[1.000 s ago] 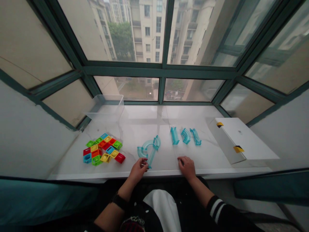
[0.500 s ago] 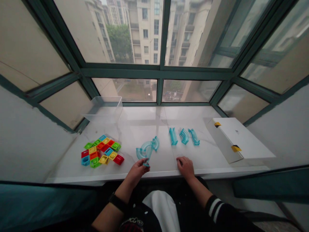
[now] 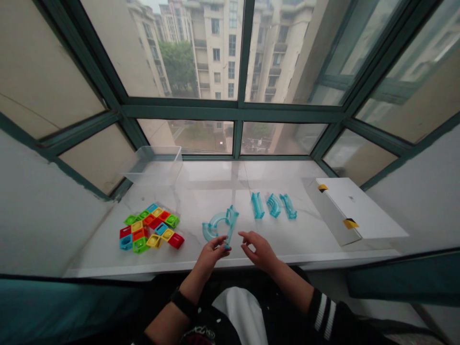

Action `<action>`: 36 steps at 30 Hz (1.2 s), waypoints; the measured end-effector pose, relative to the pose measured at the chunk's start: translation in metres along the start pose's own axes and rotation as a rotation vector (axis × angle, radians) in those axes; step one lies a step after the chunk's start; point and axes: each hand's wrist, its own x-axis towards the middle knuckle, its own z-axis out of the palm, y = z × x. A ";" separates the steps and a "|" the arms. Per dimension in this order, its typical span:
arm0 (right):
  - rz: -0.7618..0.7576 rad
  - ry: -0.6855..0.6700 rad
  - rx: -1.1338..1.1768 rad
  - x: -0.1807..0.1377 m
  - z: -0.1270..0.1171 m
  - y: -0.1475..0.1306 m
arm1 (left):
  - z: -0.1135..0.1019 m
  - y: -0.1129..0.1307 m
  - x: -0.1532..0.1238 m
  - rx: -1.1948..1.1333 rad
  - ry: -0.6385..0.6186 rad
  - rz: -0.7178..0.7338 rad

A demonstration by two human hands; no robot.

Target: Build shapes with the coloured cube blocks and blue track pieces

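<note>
Near the front of the white ledge, my left hand (image 3: 212,254) pinches the lower end of a clear blue track piece (image 3: 232,228). That piece slants upward, away from me. Behind it lies a curved blue track piece (image 3: 210,227), and another blue piece overlaps it at the upper end, so I cannot tell whether they touch. My right hand (image 3: 259,250) is just right of the held piece, apart from it, thumb and index finger spread with nothing between them. Farther right lie a straight track piece (image 3: 258,206), a curved one (image 3: 274,206) and another long one (image 3: 288,206).
Several coloured square blocks (image 3: 154,228) lie grouped on the left. Behind them stands a clear plastic bin (image 3: 154,165). At the right is a white box (image 3: 359,206) with yellow-and-black tabs. Green-framed windows (image 3: 235,112) border the ledge (image 3: 305,258) at the back.
My left hand has moved slightly right with the track piece, which has turned and shifted right. My right hand has left its resting place, moved left toward the piece and opened its fingers.
</note>
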 end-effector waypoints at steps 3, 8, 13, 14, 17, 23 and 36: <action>-0.068 -0.091 -0.052 0.011 0.004 -0.021 | 0.008 0.002 -0.002 0.066 -0.009 0.070; -0.049 -0.054 -0.103 0.013 0.013 -0.021 | 0.018 0.006 -0.002 0.174 -0.010 0.153; 0.013 0.009 -0.126 0.008 0.009 -0.010 | 0.026 0.007 0.002 0.259 0.030 0.238; 0.022 0.013 -0.131 0.007 0.007 -0.008 | 0.028 0.008 0.002 0.275 0.034 0.250; 0.061 0.031 -0.134 0.003 0.003 -0.001 | 0.037 0.008 0.002 0.311 0.021 0.276; 0.158 0.113 -0.128 0.004 -0.013 0.020 | 0.061 0.009 0.011 0.314 -0.101 0.316; 0.287 0.234 -0.239 0.032 -0.067 0.073 | 0.124 0.021 0.076 0.423 -0.200 0.477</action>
